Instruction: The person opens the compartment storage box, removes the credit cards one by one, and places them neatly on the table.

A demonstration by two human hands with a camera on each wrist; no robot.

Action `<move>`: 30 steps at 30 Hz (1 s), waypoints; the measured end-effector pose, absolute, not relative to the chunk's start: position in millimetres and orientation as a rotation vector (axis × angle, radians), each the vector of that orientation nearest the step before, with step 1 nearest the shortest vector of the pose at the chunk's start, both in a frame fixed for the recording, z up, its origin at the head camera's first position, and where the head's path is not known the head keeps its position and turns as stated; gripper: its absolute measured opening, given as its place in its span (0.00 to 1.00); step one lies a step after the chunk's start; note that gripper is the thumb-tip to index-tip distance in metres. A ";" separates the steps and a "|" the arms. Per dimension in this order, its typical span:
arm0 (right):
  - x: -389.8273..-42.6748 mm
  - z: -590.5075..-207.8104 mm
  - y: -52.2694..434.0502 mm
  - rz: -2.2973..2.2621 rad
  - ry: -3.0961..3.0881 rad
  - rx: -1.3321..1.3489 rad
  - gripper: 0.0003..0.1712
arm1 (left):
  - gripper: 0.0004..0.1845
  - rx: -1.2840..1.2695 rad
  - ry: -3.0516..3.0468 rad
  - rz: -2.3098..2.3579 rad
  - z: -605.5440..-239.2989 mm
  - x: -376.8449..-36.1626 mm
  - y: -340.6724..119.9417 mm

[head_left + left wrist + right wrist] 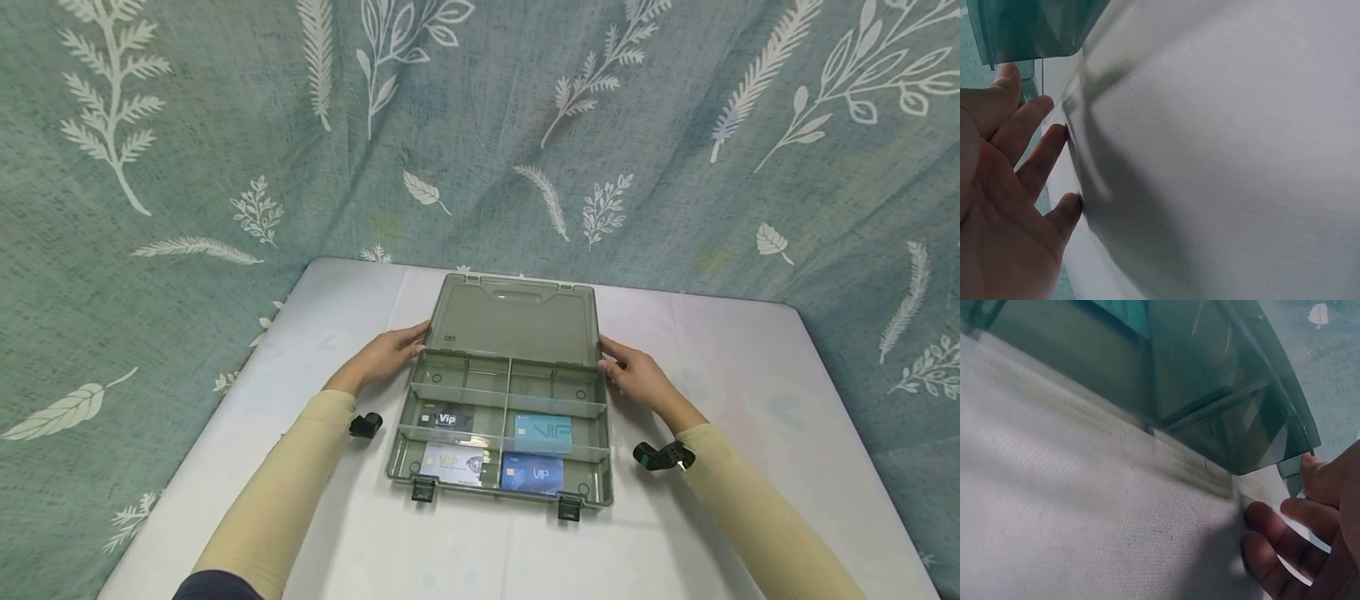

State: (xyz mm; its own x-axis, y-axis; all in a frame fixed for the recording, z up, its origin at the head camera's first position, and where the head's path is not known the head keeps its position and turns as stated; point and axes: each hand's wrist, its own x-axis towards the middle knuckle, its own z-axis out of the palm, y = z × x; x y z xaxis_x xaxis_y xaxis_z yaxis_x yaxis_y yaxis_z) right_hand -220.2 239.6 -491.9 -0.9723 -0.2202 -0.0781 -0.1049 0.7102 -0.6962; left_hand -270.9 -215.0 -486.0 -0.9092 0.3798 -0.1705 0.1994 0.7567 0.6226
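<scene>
The left hand [386, 357] lies at the left edge of the translucent grey-green plastic organiser case [510, 400], fingers straight and slightly spread, their tips against the hinge corner where the raised lid [513, 319] meets the tray. The left wrist view shows those fingertips [1054, 134] touching the case's edge. The case sits open in the middle of the white cloth-covered counter [750, 367], its lid tilted back away from the person. In the case's compartments nearest the person lie four cards: a black VIP card [446, 417] and a white card [452, 463] left of the centre divider, a light blue card [542, 434] and a dark blue VIP card [532, 473] right of it. Two black latches [568, 507] hang at the case's near edge. The right hand [637, 377] rests at the case's right edge, fingers relaxed and extended, touching the lid corner.
</scene>
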 end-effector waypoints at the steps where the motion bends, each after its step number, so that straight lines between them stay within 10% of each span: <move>1: -219.7 -492.0 239.7 -1.112 2.761 -0.258 0.33 | 0.32 0.446 2.671 0.900 -486.8 -270.4 -215.3; 30: -188.7 -467.4 243.1 -1.186 2.858 -0.396 0.20 | 0.21 0.455 2.729 1.196 -484.1 -223.6 -225.0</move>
